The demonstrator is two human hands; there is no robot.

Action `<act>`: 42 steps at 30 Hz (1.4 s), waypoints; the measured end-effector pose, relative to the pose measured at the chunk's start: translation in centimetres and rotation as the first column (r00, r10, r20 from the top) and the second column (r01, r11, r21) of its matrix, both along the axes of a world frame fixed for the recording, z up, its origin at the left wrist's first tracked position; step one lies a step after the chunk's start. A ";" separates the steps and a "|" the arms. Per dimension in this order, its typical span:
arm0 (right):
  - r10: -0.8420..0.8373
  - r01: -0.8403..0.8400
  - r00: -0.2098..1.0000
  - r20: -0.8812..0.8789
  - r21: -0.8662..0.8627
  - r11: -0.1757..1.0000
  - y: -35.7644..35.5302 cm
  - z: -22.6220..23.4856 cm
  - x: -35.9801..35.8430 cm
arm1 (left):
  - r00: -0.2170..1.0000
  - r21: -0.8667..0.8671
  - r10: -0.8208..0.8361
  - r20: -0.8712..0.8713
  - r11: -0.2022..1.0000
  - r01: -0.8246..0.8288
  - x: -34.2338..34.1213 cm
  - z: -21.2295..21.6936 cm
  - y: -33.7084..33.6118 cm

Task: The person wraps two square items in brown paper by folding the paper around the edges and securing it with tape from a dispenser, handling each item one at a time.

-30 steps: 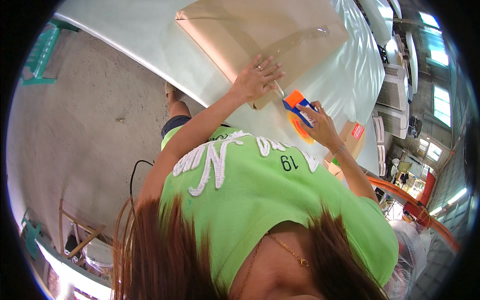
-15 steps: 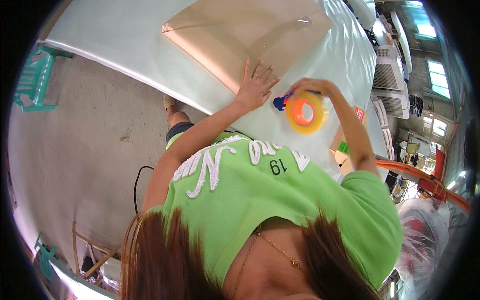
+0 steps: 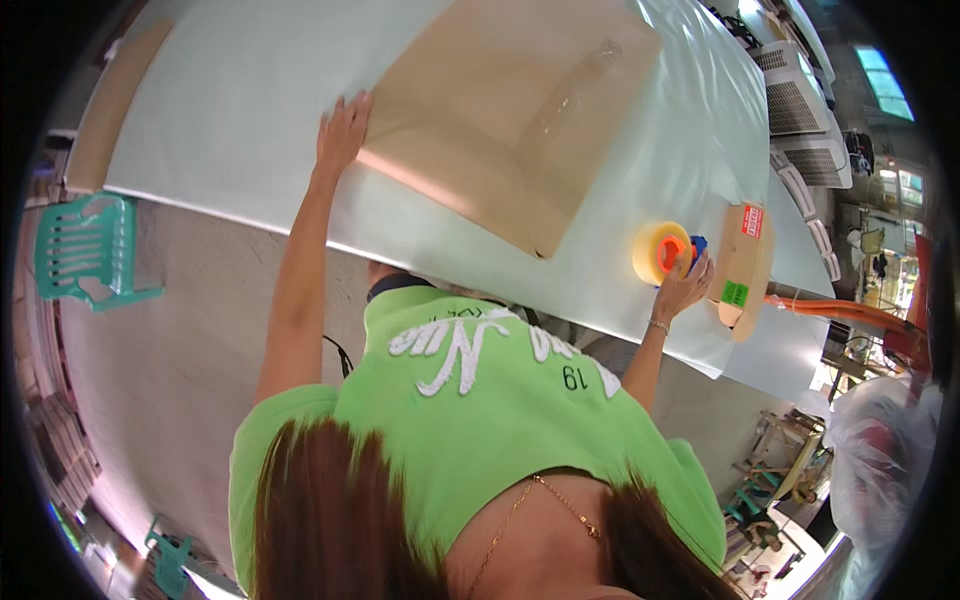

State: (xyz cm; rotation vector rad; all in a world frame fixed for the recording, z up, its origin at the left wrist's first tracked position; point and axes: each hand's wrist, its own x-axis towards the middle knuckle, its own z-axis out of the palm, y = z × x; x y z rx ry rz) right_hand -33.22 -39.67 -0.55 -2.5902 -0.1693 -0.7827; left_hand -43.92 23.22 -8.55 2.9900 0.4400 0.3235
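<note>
While the left hand [image 3: 342,132] lies flat on the cardboard box [image 3: 500,110], grip open, right hand [image 3: 682,285] closed around tape dispenser [image 3: 664,252]

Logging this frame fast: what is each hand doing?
Left hand: open, flat on the cardboard box.
Right hand: gripping the tape dispenser.

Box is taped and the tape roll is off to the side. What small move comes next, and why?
Probably let go of the tape dispenser: the right hand rests it on the table, away from the cardboard box, whose corner the left hand holds.
</note>
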 end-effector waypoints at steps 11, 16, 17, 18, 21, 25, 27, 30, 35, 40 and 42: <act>0.320 0.106 0.878 -0.356 0.797 0.595 18.4 -2.0 4.2 | 0.950 -0.575 -0.310 0.033 0.772 0.271 15.5 0.7 -4.1; 0.359 0.326 0.898 -0.254 0.933 -0.153 23.2 -2.7 0.1 | 0.856 0.012 -0.491 -0.164 0.866 0.499 22.7 0.7 1.6; 0.302 0.356 0.905 -0.301 0.923 -0.148 25.9 -4.0 -2.0 | 0.880 0.043 -0.474 -0.033 0.879 0.476 25.5 2.6 2.7; 0.342 0.375 0.880 -0.331 0.924 -0.070 30.5 -4.7 -3.7 | 0.857 0.274 -0.497 0.135 0.850 0.449 28.9 4.7 6.0; 0.513 0.307 0.743 -0.430 0.900 0.310 41.7 -4.6 -11.9 | 0.832 0.005 -0.375 0.408 0.913 0.409 33.2 10.9 5.5; 0.634 -0.234 0.719 -0.286 0.759 0.607 42.9 0.2 -6.5 | 0.682 -0.419 -0.159 0.714 0.684 0.598 22.3 16.9 4.0; 0.393 -0.162 0.823 -0.411 0.493 0.855 41.8 4.9 3.0 | 0.711 -0.489 0.031 0.703 0.747 0.450 14.5 13.8 5.0; 0.175 -0.174 0.982 -0.068 0.029 0.984 37.2 1.7 15.5 | 0.824 -0.777 0.291 0.486 0.575 0.255 7.0 9.4 3.1; -0.009 -0.072 0.917 -0.399 -0.188 0.980 36.3 -2.2 20.1 | 0.934 -0.989 0.355 0.035 0.149 -0.019 2.9 6.3 0.4; -0.184 0.117 0.935 -0.303 -0.226 0.967 37.9 -2.9 12.3 | 0.936 -0.983 0.328 0.126 0.166 0.074 6.3 4.1 5.6; -0.200 0.120 0.917 -0.344 -0.241 0.963 38.5 -3.3 7.8 | 0.927 -0.972 0.291 0.235 0.068 0.225 7.4 2.3 10.6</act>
